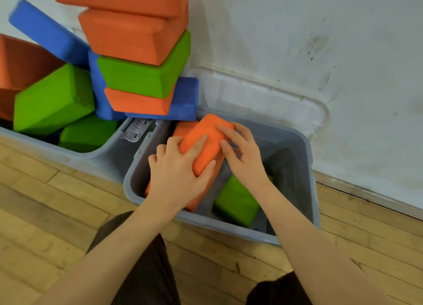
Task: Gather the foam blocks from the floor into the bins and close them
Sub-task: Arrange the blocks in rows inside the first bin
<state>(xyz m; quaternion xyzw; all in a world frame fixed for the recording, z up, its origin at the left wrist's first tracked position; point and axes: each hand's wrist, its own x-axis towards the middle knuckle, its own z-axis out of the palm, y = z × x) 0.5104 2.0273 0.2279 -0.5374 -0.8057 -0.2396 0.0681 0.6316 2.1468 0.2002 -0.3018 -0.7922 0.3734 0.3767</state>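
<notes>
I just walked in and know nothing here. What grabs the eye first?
Probably the leaning pile of orange, green and blue foam blocks heaped well above the left bin. Next, at centre, the left hand and right hand gripping an orange block over the right bin, where a green block lies.

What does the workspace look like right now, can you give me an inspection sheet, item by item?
Surface: wooden plank floor.
Job's things: right grey bin holds a green block and orange blocks; left bin heaped with stacked blocks well above its rim; clear lid leans on the wall behind.
Clutter: nothing seen.
Hands: left hand and right hand both grip one orange block, fingers curled over it.
Cables: nothing seen.
Surroundings: scuffed white wall.
</notes>
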